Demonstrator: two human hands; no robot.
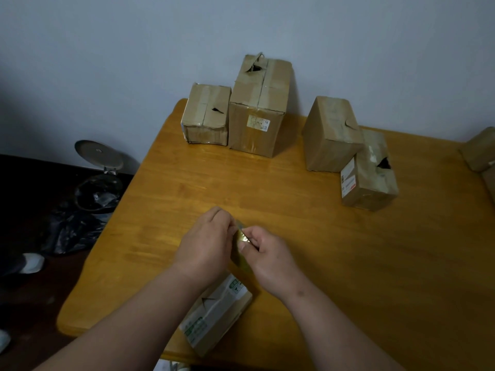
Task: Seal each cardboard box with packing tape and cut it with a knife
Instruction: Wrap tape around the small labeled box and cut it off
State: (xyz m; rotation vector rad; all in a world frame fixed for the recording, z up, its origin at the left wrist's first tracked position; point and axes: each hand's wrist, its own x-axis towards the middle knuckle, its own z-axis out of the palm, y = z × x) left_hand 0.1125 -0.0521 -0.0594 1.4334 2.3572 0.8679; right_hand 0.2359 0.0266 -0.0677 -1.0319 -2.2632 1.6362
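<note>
Both my hands hold a roll of packing tape (239,254) above the near middle of the wooden table (334,236). My left hand (207,243) grips the roll from the left. The fingers of my right hand (265,251) pinch at its edge. Most of the roll is hidden between the hands. A small cardboard box with green print (217,314) lies under my wrists near the front edge. Two boxes (206,115) (258,105) stand at the back by the wall. Two more (330,133) (371,172) stand at the right. No knife is in view.
Another cardboard box (479,149) shows at the far right edge. Left of the table, on the dark floor, stand an open pedal bin (99,180) with a black liner and a black plastic bag (69,231). A grey wall runs behind the table.
</note>
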